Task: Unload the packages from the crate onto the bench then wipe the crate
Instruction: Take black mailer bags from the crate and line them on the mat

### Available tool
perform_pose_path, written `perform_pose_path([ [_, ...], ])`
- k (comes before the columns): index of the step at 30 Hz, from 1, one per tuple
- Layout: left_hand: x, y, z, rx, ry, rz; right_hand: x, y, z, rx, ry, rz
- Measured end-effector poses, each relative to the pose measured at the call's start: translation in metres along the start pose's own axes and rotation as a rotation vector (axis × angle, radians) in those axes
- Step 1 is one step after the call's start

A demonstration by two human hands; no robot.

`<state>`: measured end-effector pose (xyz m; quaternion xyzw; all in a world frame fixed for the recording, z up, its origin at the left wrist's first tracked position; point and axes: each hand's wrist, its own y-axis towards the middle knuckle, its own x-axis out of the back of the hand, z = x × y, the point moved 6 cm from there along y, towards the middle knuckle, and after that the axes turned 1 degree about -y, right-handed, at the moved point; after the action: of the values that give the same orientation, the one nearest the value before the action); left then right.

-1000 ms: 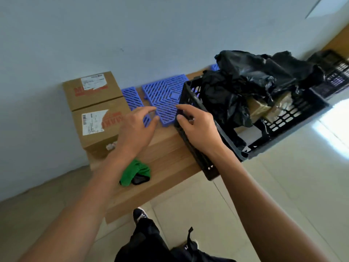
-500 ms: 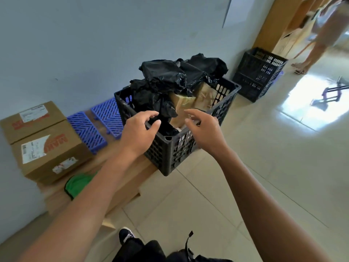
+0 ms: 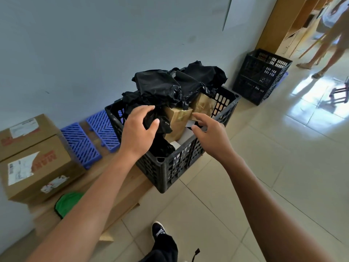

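A black plastic crate (image 3: 170, 168) stands on the right end of the wooden bench (image 3: 120, 188), partly overhanging it. It is piled with black-bagged packages (image 3: 160, 86) and brown taped boxes (image 3: 178, 118). My left hand (image 3: 138, 129) reaches over the crate's near left corner, fingers and thumb curled round a black-bagged package (image 3: 162, 125). My right hand (image 3: 209, 133) hovers over the near rim beside the brown boxes, with fingers loosely bent and nothing in them.
Two stacked cardboard boxes (image 3: 34, 165) sit at the bench's left end. Blue plastic grids (image 3: 90, 137) lie against the wall and a green cloth (image 3: 68, 203) lies near the front edge. Another black crate (image 3: 260, 76) stands on the tiled floor beyond. A person (image 3: 332, 35) stands far right.
Both hands moved from the crate's rim to above its load. My left hand closed on a black-bagged package. The view swung right, toward the crate.
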<state>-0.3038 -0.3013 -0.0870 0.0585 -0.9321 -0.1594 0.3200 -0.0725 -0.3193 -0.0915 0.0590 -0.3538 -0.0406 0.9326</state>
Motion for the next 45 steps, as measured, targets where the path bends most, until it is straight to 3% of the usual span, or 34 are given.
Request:
perform_pose_path([
  [9,-0.006,0.070,0.036,0.122,-0.026,-0.082,-0.020,0.095,0.013,0.021,-0.027,0.066],
  [24,-0.034,0.093,0.045,0.327,-0.036,0.005,-0.047,0.155,-0.003,-0.007,0.081,0.229],
  [29,-0.046,0.085,0.031,0.327,-0.031,-0.059,-0.045,0.155,-0.003,0.042,0.138,0.282],
  [40,-0.038,0.059,-0.009,0.289,-0.092,-0.280,-0.015,0.145,0.000,0.204,0.252,0.241],
  [45,-0.035,0.044,-0.032,0.235,-0.104,-0.308,0.003,0.130,0.002,0.255,0.407,0.253],
])
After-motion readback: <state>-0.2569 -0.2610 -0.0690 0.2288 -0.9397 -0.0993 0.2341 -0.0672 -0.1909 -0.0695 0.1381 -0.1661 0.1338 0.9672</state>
